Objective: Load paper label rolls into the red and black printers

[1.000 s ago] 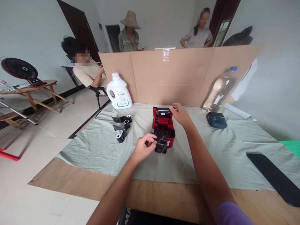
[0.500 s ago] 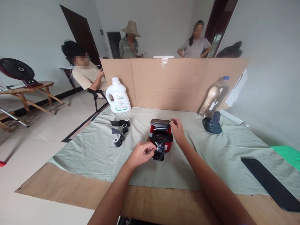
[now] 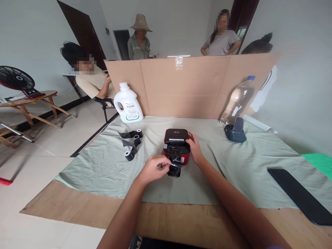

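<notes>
A small red and black label printer [image 3: 177,135] stands on the cloth in front of me, its black lid down. From its front slot a shiny, creased black paper strip [image 3: 175,169] hangs toward me. My left hand [image 3: 156,168] is closed in a pinch on the left edge of that strip. Against the right side of the printer, my right hand [image 3: 194,147] curls its fingers round the lid's edge; part of them is hidden behind the casing. To the left lie several small black paper rolls [image 3: 129,155], partly unwound.
A white detergent jug [image 3: 128,105] and a large clear bottle with a blue cap [image 3: 240,98] stand before a cardboard screen [image 3: 181,90]. A dark cradle-like device [image 3: 235,133] sits at right, a long black slab [image 3: 298,195] nearer. Several people are beyond the screen.
The printer's lid has swung down from raised to closed, with my right hand at its edge. My left hand keeps its pinch on the strip. The view has shifted slightly.
</notes>
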A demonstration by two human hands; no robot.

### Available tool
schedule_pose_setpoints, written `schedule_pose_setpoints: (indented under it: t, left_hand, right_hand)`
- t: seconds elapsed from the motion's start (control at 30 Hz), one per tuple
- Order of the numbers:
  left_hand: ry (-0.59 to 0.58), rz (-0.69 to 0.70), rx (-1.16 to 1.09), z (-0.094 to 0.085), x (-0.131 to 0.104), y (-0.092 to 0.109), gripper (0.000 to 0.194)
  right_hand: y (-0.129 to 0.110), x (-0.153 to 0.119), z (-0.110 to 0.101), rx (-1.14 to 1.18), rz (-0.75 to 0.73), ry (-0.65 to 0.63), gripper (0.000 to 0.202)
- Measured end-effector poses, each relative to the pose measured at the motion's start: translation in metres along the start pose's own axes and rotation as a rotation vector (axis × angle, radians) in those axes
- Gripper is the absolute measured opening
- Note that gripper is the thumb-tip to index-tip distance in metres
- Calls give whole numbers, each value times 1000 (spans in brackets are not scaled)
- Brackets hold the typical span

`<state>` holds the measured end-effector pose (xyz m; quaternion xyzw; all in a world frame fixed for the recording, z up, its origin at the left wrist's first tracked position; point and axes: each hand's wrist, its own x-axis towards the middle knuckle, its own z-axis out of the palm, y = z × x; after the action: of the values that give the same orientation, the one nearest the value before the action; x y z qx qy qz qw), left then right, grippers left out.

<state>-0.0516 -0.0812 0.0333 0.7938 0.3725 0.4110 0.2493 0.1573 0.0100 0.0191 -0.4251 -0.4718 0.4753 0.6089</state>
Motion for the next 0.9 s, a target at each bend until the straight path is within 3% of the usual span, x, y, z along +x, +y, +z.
schedule_pose_setpoints:
  t: [0.3,0.6,0.9]
  left_hand:
    - [11,44,2,1,-1,3,15]
    - [25,79,14,3,-2,4,15]
    - [52,47,-36,4,-2,6,11]
  right_hand:
    - [6,-2,-1,-68,-9,-11,53]
    - [8,1,-1,37,38,12,47]
    - [16,0,-3,-29,3,-29,57]
